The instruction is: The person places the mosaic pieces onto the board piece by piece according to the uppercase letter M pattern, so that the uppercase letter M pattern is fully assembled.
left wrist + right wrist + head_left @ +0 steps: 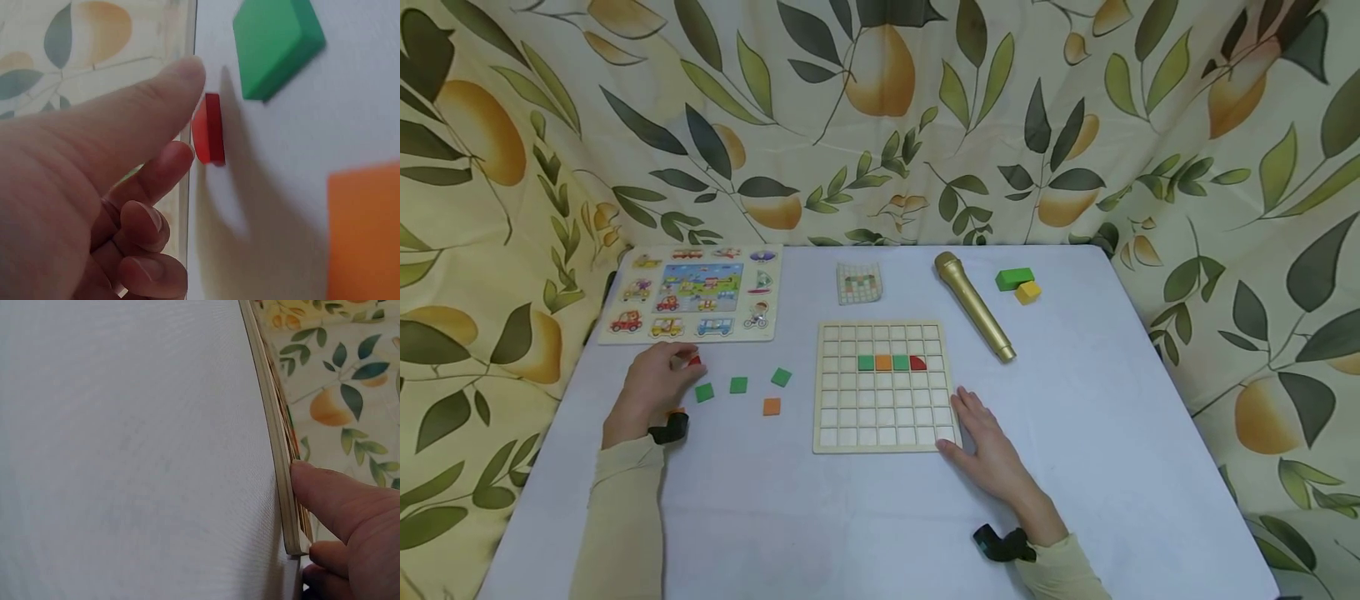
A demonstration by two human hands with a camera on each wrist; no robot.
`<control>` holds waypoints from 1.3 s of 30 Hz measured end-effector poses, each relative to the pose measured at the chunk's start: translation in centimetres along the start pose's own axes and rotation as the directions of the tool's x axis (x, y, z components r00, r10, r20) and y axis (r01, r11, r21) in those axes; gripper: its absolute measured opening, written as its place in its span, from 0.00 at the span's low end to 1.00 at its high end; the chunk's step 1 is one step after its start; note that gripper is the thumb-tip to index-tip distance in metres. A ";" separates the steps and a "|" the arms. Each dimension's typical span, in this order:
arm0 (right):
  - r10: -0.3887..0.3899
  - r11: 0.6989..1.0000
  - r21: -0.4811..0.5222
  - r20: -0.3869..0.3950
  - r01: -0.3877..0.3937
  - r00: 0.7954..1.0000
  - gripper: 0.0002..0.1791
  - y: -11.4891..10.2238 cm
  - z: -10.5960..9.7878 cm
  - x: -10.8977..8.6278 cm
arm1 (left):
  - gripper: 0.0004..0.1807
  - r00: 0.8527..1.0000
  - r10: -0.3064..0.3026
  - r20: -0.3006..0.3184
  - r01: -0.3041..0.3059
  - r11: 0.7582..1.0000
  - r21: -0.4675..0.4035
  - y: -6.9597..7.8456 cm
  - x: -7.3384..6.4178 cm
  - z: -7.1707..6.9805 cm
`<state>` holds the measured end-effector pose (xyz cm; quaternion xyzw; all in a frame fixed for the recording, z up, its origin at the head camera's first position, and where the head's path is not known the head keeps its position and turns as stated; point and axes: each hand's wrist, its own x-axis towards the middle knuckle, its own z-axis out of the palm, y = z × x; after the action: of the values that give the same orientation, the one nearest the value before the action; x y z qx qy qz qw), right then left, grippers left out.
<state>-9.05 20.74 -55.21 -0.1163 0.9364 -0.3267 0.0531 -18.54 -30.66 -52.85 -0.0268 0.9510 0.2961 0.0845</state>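
My left hand (651, 383) pinches a small red piece (209, 129) with one curved side between thumb and index fingertips, close over the table; the other fingers curl loosely below. Nearby lie green square tiles (703, 392) and an orange square tile (771, 407); another orange tile is mostly hidden by the left wrist. The right hand (988, 450) rests with extended fingers along the right edge of the wooden grid board (880, 446), its thumb near the front corner. One board row holds green, orange and green tiles and a red quarter-circle piece (917, 363).
A vehicle picture puzzle (763, 329) lies at the back left. Behind the grid board is a small pattern card (859, 283). A gold microphone (973, 307) lies right of it, with a green block (1015, 278) and a yellow block (1027, 292) farther right.
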 end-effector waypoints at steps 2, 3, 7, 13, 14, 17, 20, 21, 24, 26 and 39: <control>-0.003 1.000 -0.001 0.001 0.003 1.000 0.45 0.0 0.0 -0.1 | 0.26 1.000 -0.003 0.001 0.003 1.000 0.001 -0.2 -0.1 0.0; -0.002 1.000 -0.004 0.004 0.002 1.000 0.45 0.0 0.1 -0.1 | 0.25 1.000 -0.005 0.003 0.005 1.000 0.005 -0.3 -0.1 0.0; -0.001 1.000 -0.005 0.006 0.001 1.000 0.45 0.1 0.1 -0.2 | 0.20 1.000 -0.023 0.013 0.023 1.000 0.019 -0.4 -0.1 0.2; 0.003 1.000 0.005 0.002 -0.003 1.000 0.45 0.0 0.1 -0.2 | 0.19 0.999 -0.035 0.015 0.035 0.999 0.027 -0.3 0.2 0.2; 0.005 1.000 0.004 0.004 -0.005 1.000 0.45 0.0 0.1 -0.2 | 0.20 0.999 -0.040 0.017 0.040 0.999 0.027 -0.2 0.1 0.1; 0.010 1.000 0.000 0.008 -0.010 1.000 0.45 -0.1 0.0 -0.2 | 0.22 0.998 -0.055 0.021 0.054 0.998 0.014 0.1 0.1 0.0; 0.006 1.000 -0.002 0.007 -0.006 1.000 0.45 -0.1 0.0 -0.2 | 0.24 0.997 -0.065 0.033 0.065 0.998 -0.005 0.8 -0.1 -0.2; 0.004 1.000 -0.002 0.006 -0.004 1.000 0.45 -0.1 0.0 -0.2 | 0.25 0.997 -0.065 0.039 0.066 0.998 -0.013 1.2 -0.1 -0.2; 0.001 1.000 -0.004 0.006 -0.001 1.000 0.45 0.0 -0.1 -0.2 | 0.25 0.998 -0.034 0.051 0.035 0.999 -0.031 2.3 0.1 -0.2; 0.003 1.000 -0.006 0.007 -0.003 1.000 0.45 0.0 -0.1 -0.1 | 0.24 0.999 0.008 0.044 -0.007 0.999 -0.038 3.0 0.3 -0.1; 0.002 1.000 -0.016 0.011 -0.002 1.000 0.44 0.1 -0.1 0.1 | 0.18 0.970 0.241 0.023 -0.241 0.970 -0.014 8.3 1.8 1.9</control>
<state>-9.16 20.88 -55.19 -0.1176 0.9388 -0.3187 0.0575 -20.86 -22.72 -50.05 0.0921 0.9444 0.3098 0.0597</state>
